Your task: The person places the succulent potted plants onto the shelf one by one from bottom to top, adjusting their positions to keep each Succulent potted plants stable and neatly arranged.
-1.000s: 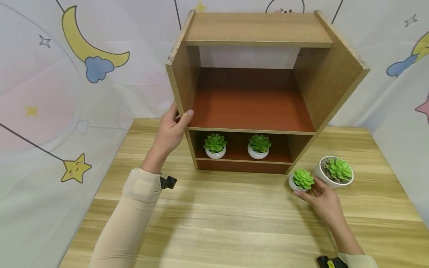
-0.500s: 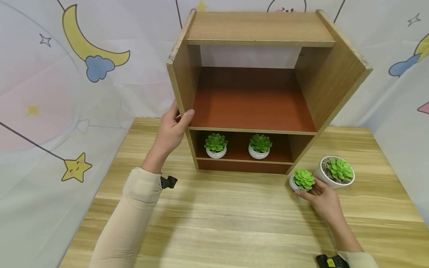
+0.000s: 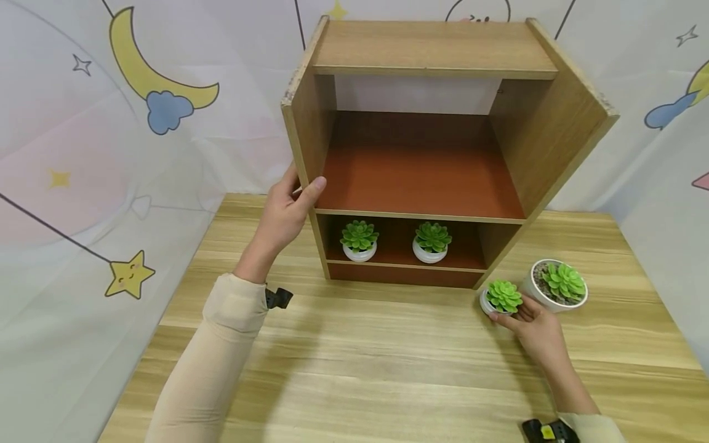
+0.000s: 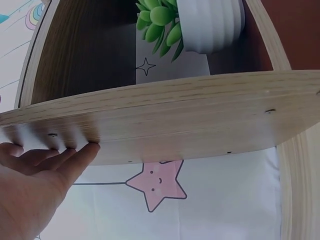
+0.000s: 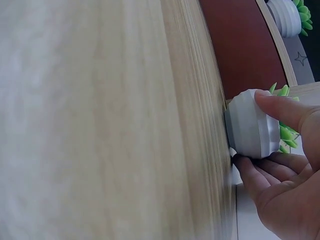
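My left hand (image 3: 284, 212) grips the left side panel of a wooden shelf unit (image 3: 426, 218), its thumb over the front edge and its fingers against the outer face. In the left wrist view those fingertips (image 4: 91, 148) press on the panel. At the shelf's lower right corner, my right hand (image 3: 538, 332) holds a small potted succulent (image 3: 503, 296) by its white pot. The right wrist view shows the thumb on one side of that pot (image 5: 250, 125) and fingers on the other, with its base at the tabletop.
Two like succulents, one at left (image 3: 359, 240) and one nearer the middle (image 3: 432, 241), stand in the lower compartment. A larger potted succulent (image 3: 556, 285) is on the table (image 3: 388, 363) beside my right hand. Behind hangs a white cloth backdrop (image 3: 244, 92) with cartoon prints.
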Demonstrator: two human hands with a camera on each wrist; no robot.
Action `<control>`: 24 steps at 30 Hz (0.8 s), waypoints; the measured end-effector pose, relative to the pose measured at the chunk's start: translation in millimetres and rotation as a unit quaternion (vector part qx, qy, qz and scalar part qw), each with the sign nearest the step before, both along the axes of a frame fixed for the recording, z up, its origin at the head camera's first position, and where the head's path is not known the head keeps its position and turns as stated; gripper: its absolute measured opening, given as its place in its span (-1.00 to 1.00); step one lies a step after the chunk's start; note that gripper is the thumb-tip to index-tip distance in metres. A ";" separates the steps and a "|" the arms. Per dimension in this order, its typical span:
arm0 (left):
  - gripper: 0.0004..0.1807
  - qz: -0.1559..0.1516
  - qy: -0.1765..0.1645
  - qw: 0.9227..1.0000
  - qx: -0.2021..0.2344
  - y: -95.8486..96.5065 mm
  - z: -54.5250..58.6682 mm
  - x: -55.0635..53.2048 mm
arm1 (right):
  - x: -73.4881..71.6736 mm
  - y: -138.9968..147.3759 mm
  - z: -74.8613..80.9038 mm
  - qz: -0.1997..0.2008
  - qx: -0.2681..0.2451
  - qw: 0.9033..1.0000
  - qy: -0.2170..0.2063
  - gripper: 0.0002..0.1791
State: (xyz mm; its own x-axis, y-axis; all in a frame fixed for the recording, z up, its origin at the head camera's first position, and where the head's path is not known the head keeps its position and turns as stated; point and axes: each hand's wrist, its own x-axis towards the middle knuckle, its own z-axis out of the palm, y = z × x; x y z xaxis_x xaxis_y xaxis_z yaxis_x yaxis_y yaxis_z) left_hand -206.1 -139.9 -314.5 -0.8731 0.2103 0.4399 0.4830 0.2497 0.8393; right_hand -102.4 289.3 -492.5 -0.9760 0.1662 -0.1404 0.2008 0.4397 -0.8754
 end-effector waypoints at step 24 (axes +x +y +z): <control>-0.36 -0.002 -0.008 1.000 -0.010 -12.2 -25.3 -26.3 | 3.9 3.5 -4.5 -0.012 0.017 0.999 0.027 -0.20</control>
